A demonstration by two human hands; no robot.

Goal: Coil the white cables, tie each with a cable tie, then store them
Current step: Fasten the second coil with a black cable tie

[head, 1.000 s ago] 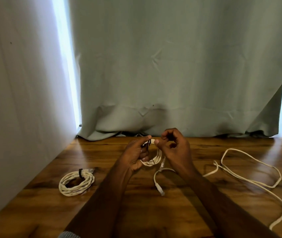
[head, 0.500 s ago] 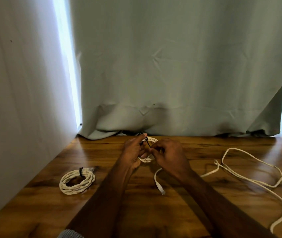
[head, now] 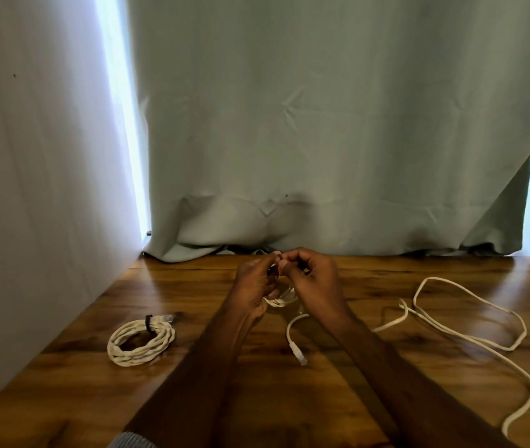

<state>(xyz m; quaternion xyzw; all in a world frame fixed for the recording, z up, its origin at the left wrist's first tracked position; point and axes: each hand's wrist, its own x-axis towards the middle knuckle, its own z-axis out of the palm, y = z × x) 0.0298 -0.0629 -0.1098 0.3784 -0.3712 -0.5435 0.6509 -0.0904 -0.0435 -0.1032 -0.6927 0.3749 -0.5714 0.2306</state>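
Glossy dark-brown wooden desk (head: 354, 399) w/ strong grain and knots, light reflecting at far right. Behind it hangs a matte pale-green fabric curtain (head: 322, 124), creased, hem bunched on the desk's back edge; smooth white wall (head: 31, 156) at left, bright strip of light betw. wall and curtain.

Left hand (head: 252, 286) and right hand (head: 317, 282) meet near desk centre-back, raised a bit off the surface, forearms coming in from bottom edge and converging. Between them: a small coil of thin white cable (head: 281, 299), only its lower loops visible below the palms. Left fingers curled round the coil's left side; right fingers curled too, thumb and forefinger tips pinching at the coil's top, right against the left fingertips. A small dark bit shows there, prob. the black cable tie (head: 271, 270), too small to be sure. The coil's loose tail drops to the desk and ends in a clear squarish plug (head: 300, 354) lying flat betw. the forearms.

Left of the arms, apart: a finished round coil of twisted cream-white cable (head: 141, 342), rope-like texture, bound by a black tie (head: 149, 323) at its top, lying flat.

Right side: a long loose uncoiled white cable (head: 470, 337) sprawled in open irregular loops, trailing to bottom-right edge.

Grey knit sleeve cuff (head: 131, 441) at bottom edge.
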